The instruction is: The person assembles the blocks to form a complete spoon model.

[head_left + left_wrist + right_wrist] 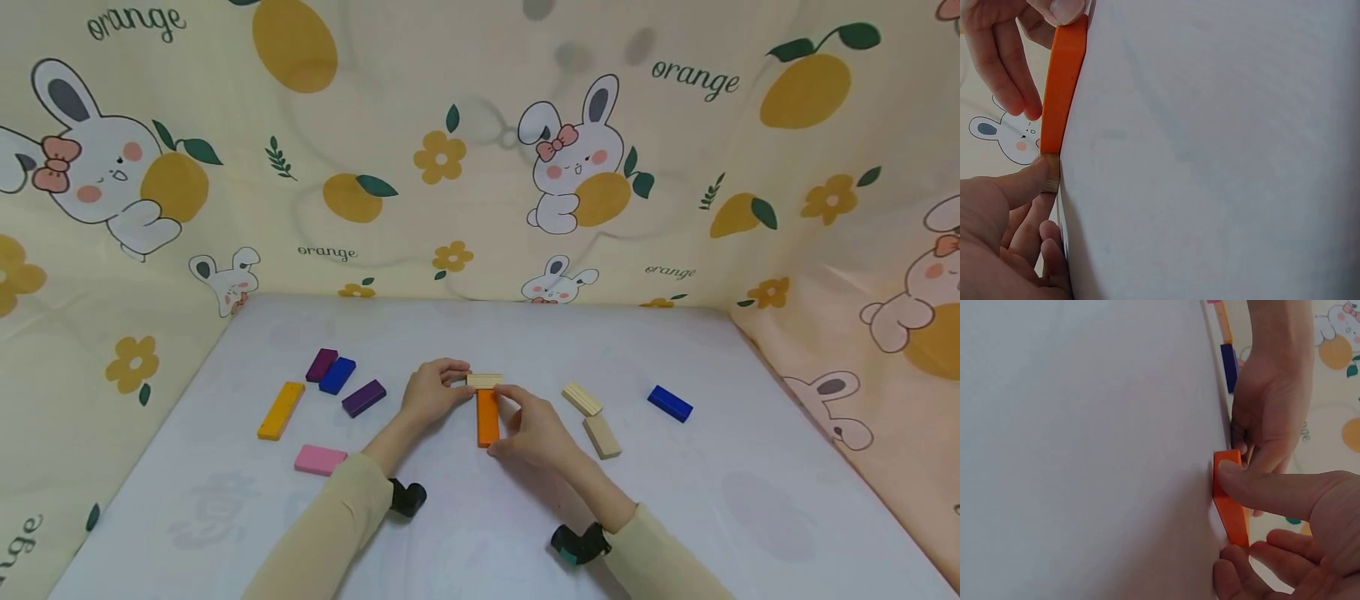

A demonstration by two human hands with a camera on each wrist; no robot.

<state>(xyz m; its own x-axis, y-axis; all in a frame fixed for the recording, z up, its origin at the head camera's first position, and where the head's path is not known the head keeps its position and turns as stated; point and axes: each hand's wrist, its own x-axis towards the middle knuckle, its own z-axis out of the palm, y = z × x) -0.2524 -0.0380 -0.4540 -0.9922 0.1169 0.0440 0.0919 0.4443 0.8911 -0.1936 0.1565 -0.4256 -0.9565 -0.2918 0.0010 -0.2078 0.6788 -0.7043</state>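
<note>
An orange block [487,418] lies lengthwise on the white table, its far end against a plain wooden block [484,380] set crosswise, so the two make a T. My left hand [433,392] pinches the wooden block at its left side; its thumb [1025,181] shows by the joint in the left wrist view. With my right hand [536,427] I hold the orange block, the thumb [1254,486] pressed on its near end and the forefinger up by the far end. In the right wrist view my fingers partly hide the far end.
Left on the white table [480,533] lie maroon [322,365], blue [337,376], purple [364,398], yellow [281,411] and pink [320,459] blocks. To the right are two plain wooden blocks [582,399] and a blue block [671,403]. A printed cloth [480,208] hangs behind.
</note>
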